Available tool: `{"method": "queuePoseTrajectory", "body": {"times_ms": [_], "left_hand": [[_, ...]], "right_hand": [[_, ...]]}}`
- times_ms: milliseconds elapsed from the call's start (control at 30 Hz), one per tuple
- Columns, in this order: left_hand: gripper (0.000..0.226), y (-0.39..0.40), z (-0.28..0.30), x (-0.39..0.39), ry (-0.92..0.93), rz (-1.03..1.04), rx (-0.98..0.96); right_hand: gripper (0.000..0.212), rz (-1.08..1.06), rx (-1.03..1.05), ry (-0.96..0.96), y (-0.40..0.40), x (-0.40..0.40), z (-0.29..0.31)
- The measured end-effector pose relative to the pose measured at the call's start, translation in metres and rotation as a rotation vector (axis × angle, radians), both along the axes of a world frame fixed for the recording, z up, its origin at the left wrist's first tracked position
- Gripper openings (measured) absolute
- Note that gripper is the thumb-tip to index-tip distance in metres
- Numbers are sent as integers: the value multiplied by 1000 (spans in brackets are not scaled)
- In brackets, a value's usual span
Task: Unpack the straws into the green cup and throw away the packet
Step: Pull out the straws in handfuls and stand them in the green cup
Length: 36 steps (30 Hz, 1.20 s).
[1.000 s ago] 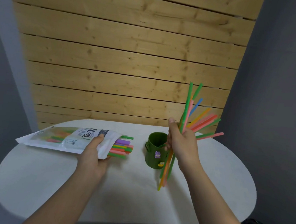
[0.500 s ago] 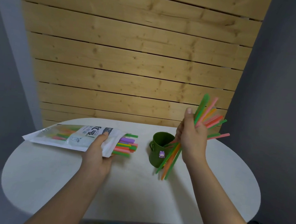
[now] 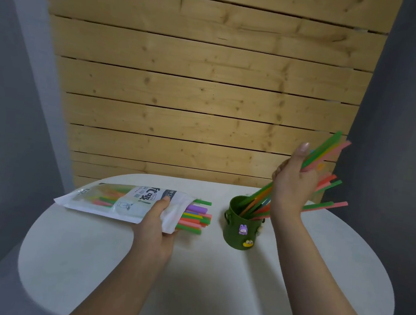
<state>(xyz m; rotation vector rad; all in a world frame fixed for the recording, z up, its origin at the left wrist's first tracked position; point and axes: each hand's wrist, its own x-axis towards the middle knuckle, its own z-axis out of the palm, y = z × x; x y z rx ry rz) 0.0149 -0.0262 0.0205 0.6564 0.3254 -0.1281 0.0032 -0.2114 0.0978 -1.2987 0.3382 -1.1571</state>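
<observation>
Gripped in the right hand (image 3: 292, 184) is a bunch of straws (image 3: 324, 154), the fingers curled round their middle and the thumb lying up along them. This bunch slants from upper right to lower left: its upper ends fan out past the hand in green, pink, orange and yellow, and its lower ends reach down inside the mouth of the green cup (image 3: 241, 231). Whether those ends touch the bottom of the cup cannot be told. A few straws stick out sideways to the right, below the hand.

Standing upright on the white table (image 3: 214, 286), the cup sits right of centre and bears a small purple figure and a yellow one on its near side, with a little handle on its left.

To the left, the left hand (image 3: 155, 225) holds the packet (image 3: 120, 200) near its open end, the thumb pressed on top and the fingers hidden underneath. It lies nearly flat, its closed end pointing left and seeming to hang just above the table. More straws (image 3: 194, 217) poke out of its open right end toward the cup, in purple, yellow, orange, pink and green, and others show through the clear window of the packet. These straws and the cup are near each other but apart.

Behind the table stands a wall of pale wooden planks (image 3: 203, 92), with grey walls on either side.
</observation>
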Motion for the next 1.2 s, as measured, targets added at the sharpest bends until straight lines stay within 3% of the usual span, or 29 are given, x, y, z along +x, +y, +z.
{"method": "queuePoseTrajectory", "body": {"times_ms": [267,367,567,733,967,1067,1200], "left_hand": [[54,-4,-1,3,12,7,8],[55,-5,-3,4,11,4,24],[56,-6,-1,4,18,-5,43],[61,-10,-1,2,12,-12,37],[60,-16,-2,-5,-6,-16,26],[60,-17,-1,-7,-28,-22,23],[62,-17,0,-6,-17,-26,26]], "right_hand": [[31,103,-128,391,-6,25,-33],[14,83,-161,370,-13,20,-29],[48,-75,-344,267,-28,-5,-8],[58,-159,-502,248,-38,-34,12],[38,-301,-810,182,-30,-69,20],[26,-295,-736,190,-21,-77,6],[23,-138,-581,229,-14,-84,-21]]}}
